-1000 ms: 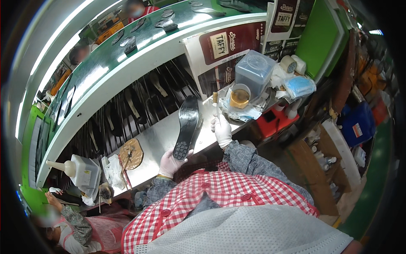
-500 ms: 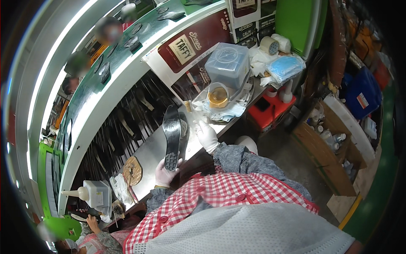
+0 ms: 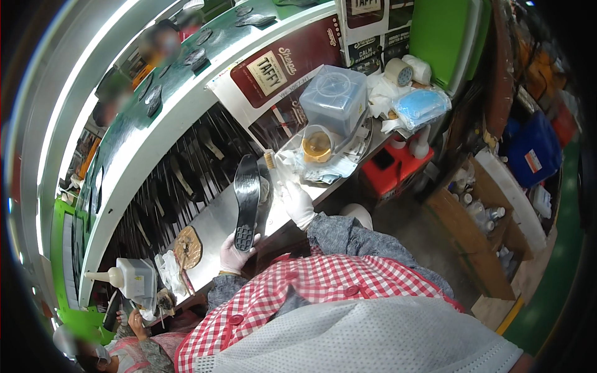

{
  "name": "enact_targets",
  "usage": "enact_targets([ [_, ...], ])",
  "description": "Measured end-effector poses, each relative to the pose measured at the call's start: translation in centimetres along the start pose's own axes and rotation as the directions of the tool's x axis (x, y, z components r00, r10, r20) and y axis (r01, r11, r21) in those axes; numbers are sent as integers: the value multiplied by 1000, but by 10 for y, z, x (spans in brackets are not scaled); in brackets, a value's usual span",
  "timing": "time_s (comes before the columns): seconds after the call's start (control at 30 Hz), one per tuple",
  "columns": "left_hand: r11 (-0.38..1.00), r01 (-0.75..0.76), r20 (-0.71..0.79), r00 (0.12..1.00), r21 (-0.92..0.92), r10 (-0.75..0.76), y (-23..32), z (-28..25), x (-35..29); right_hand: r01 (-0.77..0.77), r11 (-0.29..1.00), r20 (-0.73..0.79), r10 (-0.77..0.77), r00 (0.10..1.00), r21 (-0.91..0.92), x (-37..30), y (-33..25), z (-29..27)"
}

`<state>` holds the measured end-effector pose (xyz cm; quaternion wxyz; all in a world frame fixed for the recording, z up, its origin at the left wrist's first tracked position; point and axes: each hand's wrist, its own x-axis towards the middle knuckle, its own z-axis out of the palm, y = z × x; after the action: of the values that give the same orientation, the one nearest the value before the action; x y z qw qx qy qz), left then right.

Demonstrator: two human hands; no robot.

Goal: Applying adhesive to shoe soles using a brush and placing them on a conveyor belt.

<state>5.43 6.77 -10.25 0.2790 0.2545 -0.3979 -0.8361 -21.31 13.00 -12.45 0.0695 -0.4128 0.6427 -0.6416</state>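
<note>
Now, I see the brush (image 3: 269,160) has come away from the cup (image 3: 317,147) and swung in toward the sole (image 3: 247,193), stopping just off its upper end on the three o'clock side. My left hand (image 3: 234,257) grips the sole by its lower, gridded end, and its length runs up to twelve o'clock over the bench (image 3: 214,221). My right hand (image 3: 297,204), near two o'clock from the left, is curled around the brush's handle. For the work, here's the shift that counts: a second ago the gap between bristles and sole was wide, and now it's slim, though I can't make out any touch. The cup, amber inside, sits between two and three o'clock from the brush, with the tub (image 3: 334,99) beyond it toward one. Out at nine from the left hand lies the board (image 3: 188,244), untouched.
</note>
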Motion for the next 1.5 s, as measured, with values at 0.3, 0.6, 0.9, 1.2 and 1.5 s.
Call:
enact_targets([
  [0.3,903,224,124,974,-366,-192,3,-7,5,-48,997,-26,50,998,55,-1,7,7],
  [0.6,918,181,17,982,-353,-187,9,14,3,-73,996,11,73,997,43,-1,6,6],
  [0.9,921,171,26,985,-350,-173,11,25,0,-92,991,25,90,996,95,-1,7,5],
  [1.2,996,23,17,1000,-82,-22,9,24,-2,-129,968,49,121,991,215,-3,34,17],
  [1.5,824,133,134,989,-551,-70,-2,12,0,-519,747,234,464,855,416,9,-15,-3],
])
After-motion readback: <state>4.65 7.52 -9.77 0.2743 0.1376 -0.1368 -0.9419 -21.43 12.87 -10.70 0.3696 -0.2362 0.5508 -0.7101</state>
